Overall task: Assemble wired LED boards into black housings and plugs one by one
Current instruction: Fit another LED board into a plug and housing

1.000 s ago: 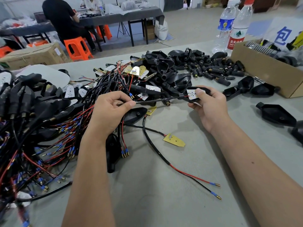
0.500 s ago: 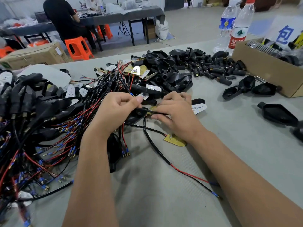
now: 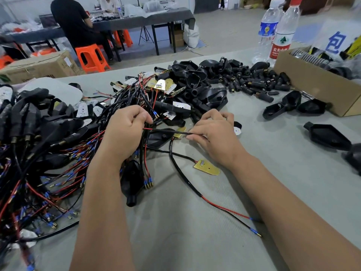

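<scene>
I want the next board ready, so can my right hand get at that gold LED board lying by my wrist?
Probably yes. The gold LED board lies bare on the mat beside the right hand, nothing over it, but that hand pinches a black cable and must let go first.

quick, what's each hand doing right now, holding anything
Left hand: fingers curled, pinching the thin black sheathed cable near its red wire end.
Right hand: fingers pinching the same cable further along.
</scene>
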The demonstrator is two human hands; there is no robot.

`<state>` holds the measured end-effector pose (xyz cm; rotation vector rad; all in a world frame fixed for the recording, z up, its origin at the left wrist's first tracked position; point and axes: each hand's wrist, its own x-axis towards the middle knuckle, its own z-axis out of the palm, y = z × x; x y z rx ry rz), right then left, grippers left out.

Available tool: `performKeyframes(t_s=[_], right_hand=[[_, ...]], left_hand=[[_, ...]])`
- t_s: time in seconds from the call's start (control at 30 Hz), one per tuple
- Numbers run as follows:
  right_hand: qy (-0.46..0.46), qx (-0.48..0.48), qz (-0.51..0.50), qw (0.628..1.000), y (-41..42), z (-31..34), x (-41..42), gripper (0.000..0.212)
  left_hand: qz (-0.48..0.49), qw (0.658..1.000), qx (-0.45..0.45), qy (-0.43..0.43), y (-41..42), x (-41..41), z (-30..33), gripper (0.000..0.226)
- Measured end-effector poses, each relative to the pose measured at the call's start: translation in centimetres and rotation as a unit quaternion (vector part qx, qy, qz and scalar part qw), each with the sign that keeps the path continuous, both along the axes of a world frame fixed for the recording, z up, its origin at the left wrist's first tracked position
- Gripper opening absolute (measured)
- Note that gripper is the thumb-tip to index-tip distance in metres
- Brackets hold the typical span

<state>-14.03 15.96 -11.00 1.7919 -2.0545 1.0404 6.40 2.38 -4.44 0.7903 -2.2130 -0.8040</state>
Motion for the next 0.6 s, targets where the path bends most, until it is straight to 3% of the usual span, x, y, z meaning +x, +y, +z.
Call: performKeyframes(t_s=[0.23,0.4,0.5,0.57,0.6], right_hand=[[-0.006,0.016,-0.018,1.000,0.6,0.3,-0.6,0.023],[0.011,0.072,-0.102,0.992,1.2,1.3,-1.5,0.038],[-0.062,0.121,-0.079,0.988,1.2,2.5,-1.2,0.057],[-0.133,0.105,-0.063,0.984,1.2,3.3,-1.1,0.079],[-0.147,0.079,-0.080,0.983,1.1,3.7,-1.6,0.081]], left_hand=[[-0.030,0.990,0.129,0.039,-0.8,1.1,0.6,0.030],[0.027,0.956,0.210,0.201,-1.3,2.3,1.6,0.019],[0.025,0.872,0.343,0.347,-1.1,1.0,1.3,0.016],[0.001,0.790,0.435,0.432,-0.5,-0.7,0.6,0.012],[0.002,0.769,0.454,0.449,0.0,-1.6,0.2,0.011]])
